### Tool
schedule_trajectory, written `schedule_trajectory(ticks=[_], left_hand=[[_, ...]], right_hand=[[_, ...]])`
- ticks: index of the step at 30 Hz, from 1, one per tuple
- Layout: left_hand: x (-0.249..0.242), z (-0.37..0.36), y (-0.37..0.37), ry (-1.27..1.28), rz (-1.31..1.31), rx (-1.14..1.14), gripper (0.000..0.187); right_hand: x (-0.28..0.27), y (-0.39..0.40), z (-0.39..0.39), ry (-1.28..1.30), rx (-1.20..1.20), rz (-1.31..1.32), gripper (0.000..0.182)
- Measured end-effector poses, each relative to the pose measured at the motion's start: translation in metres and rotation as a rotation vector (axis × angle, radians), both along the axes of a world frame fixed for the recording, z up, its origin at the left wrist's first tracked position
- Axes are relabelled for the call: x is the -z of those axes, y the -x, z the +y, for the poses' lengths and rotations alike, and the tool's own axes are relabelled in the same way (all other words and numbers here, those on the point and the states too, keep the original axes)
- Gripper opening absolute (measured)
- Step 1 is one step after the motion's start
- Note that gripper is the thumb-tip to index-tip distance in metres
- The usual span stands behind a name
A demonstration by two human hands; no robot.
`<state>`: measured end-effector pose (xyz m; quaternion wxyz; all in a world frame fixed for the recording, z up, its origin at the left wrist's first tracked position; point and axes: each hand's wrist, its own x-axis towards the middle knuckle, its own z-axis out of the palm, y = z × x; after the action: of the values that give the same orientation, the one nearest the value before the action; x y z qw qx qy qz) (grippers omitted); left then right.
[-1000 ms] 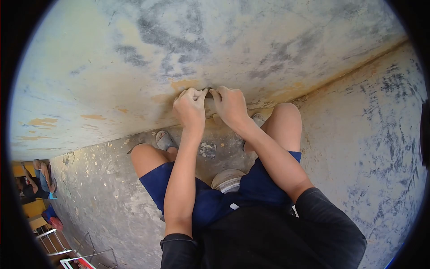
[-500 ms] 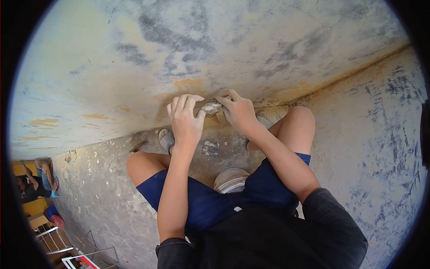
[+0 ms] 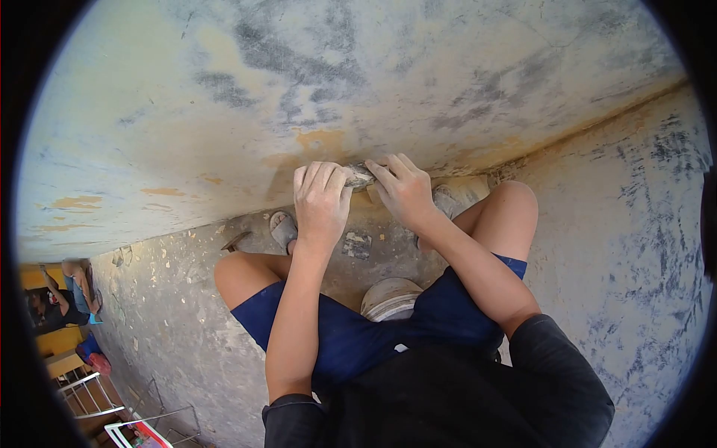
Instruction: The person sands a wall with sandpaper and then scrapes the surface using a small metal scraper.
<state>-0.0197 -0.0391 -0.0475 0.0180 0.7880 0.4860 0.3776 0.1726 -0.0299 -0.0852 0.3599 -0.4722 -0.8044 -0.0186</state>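
A mottled grey-white piece (image 3: 359, 176), perhaps a sanding block or pad, is held against the lower part of the stained wall (image 3: 224, 112). Dusty with pale powder, my left hand (image 3: 323, 196) curls its fingers round the piece's left end. My right hand (image 3: 403, 188) grips the right end, thumb and fingers bent over it. The face of the piece toward the wall is hidden.
Between my legs stands a round whitish bucket (image 3: 390, 299). A small speckled flat piece (image 3: 357, 245) lies on the floor (image 3: 172, 306) near my sandal (image 3: 283, 228). At far left are another person (image 3: 56, 302) and a white metal frame (image 3: 89, 394).
My left hand has closed in on the piece; before, its fingers were more spread at the left end. The piece and both hands appear slightly further right in view.
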Motion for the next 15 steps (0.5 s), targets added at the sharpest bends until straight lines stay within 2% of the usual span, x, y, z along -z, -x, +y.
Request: schedule_trajectory(ticks=[1,5,10,15], left_hand=[[0.000,0.000,0.000,-0.003,0.013,-0.006,0.028],[0.008,0.003,0.000,-0.004,0.014,-0.040,0.025],[0.012,0.010,-0.007,0.011,0.052,-0.079,0.020],[0.017,0.017,-0.018,-0.029,0.010,-0.116,0.015]], right_hand=[[-0.002,0.000,0.000,-0.002,0.008,0.018,0.033],[0.002,-0.005,0.002,0.043,0.030,0.144,0.034],[0.002,-0.006,0.001,0.265,0.049,0.354,0.030],[-0.003,0.001,0.006,0.275,0.049,0.494,0.025]])
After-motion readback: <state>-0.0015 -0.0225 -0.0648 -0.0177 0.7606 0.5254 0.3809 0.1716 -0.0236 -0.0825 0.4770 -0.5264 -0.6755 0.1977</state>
